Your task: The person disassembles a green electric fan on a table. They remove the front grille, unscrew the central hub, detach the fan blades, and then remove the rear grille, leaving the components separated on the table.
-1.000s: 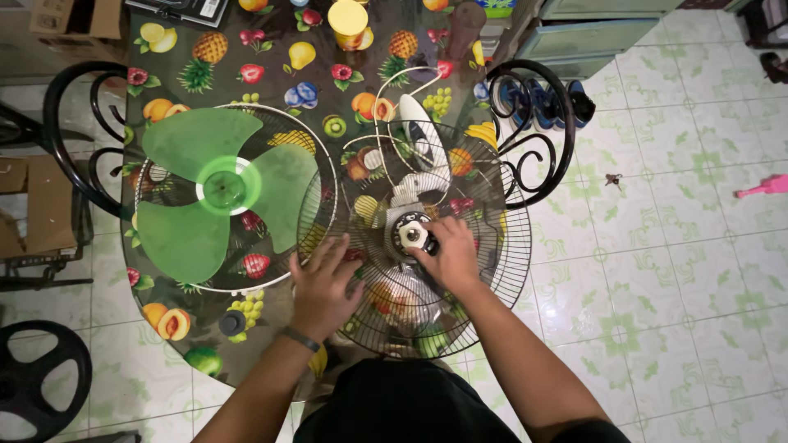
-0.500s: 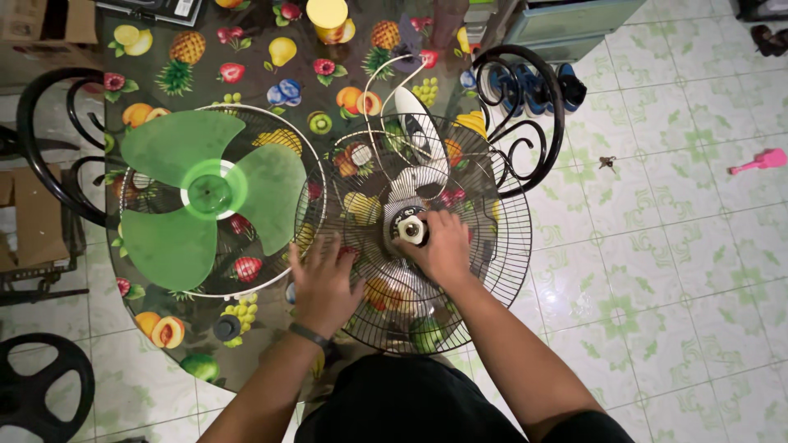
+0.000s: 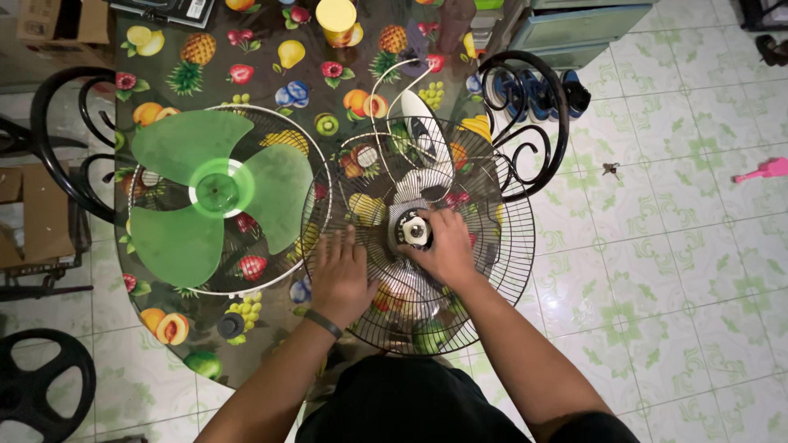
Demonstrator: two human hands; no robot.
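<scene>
A round wire fan guard [image 3: 501,271] lies on a table with a fruit-print cover [image 3: 263,57], over the white fan motor body [image 3: 423,135]. My right hand [image 3: 447,246] grips the round hub nut [image 3: 413,230] at the guard's centre. My left hand [image 3: 341,275] lies flat with fingers spread on the guard's left part. To the left, a green three-blade fan propeller [image 3: 215,189] rests inside a second wire guard [image 3: 316,176]. A small black cap [image 3: 231,326] sits near the table's front edge.
A yellow cup [image 3: 336,20] stands at the table's far side. Black metal chairs [image 3: 538,123] flank the table, another chair [image 3: 57,139] on the left. Cardboard boxes [image 3: 33,213] sit left. Shoes [image 3: 533,90], a pink toy [image 3: 763,171] and a black round fan base [image 3: 37,390] lie on the tiled floor.
The view has shifted slightly. Both hands stay on the wire guard, the right hand still around the centre hub; its fingers have turned a little.
</scene>
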